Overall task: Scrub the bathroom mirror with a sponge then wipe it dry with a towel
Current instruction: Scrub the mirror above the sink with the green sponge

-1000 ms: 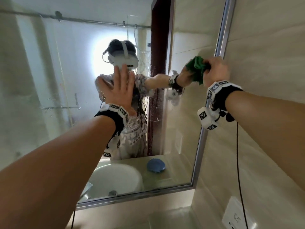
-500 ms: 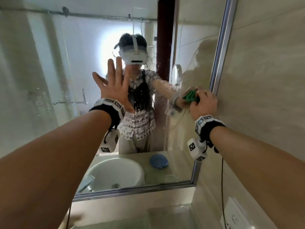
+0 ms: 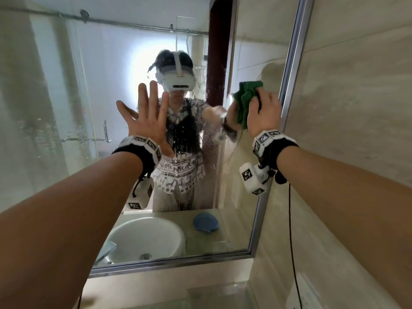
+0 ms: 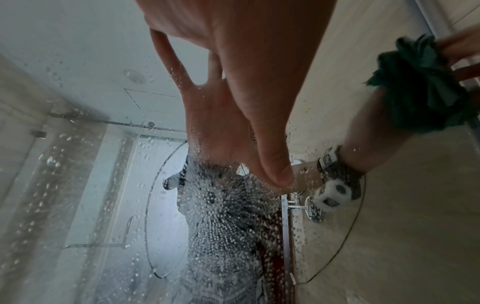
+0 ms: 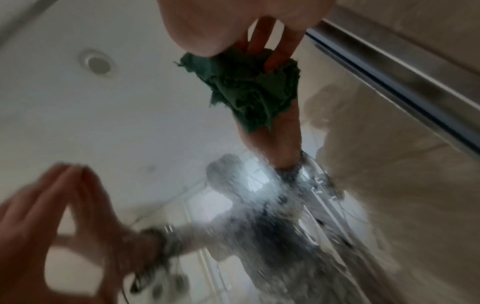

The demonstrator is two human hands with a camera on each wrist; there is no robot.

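The wall mirror carries water drops and streaks across its middle. My left hand lies flat on the glass with its fingers spread, palm against the wet part. My right hand grips a crumpled green towel and presses it on the glass close to the mirror's right metal frame. The right wrist view shows the towel bunched under my fingers, meeting its own reflection. The towel also appears at the right of the left wrist view.
Reflected in the mirror are a blue sponge on the counter and a white round sink. A beige tiled wall adjoins the mirror's right side, with a wall socket low down. A black cable hangs from my right wrist.
My right hand slid the green towel down along the mirror's right edge, then back up a little. My left hand stayed flat on the glass.
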